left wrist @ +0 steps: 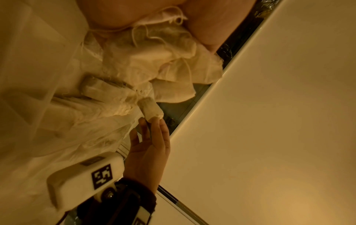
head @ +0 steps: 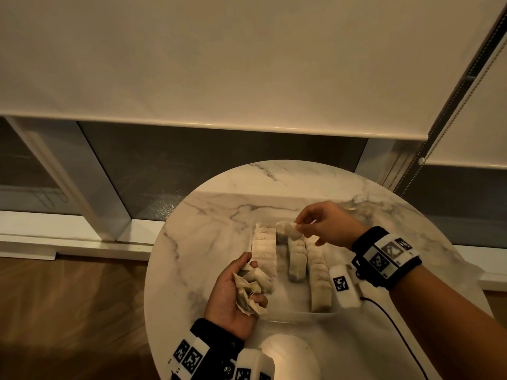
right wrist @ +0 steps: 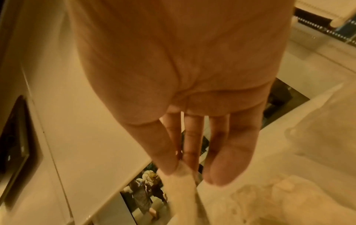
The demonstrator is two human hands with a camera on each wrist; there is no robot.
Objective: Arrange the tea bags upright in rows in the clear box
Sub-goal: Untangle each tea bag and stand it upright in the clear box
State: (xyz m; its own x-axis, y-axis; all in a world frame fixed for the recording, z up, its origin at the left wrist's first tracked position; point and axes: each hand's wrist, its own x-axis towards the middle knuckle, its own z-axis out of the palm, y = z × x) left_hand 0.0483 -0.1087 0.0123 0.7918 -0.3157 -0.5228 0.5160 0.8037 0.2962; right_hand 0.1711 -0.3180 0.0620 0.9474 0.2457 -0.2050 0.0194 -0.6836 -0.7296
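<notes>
The right hand (head: 326, 223) reaches in from the right over the far end of the clear box (head: 301, 315) on the marble table (head: 197, 242), thumb and fingers (right wrist: 165, 152) pinching one tea bag (head: 286, 230) by its edge so that it hangs tilted above the middle row. The left hand (head: 233, 294) lies palm up at the box's near left corner, fingers curled loosely round a crumpled bunch of loose tea bags (head: 251, 289). Three rows of upright bags (head: 318, 278) stand inside the box.
</notes>
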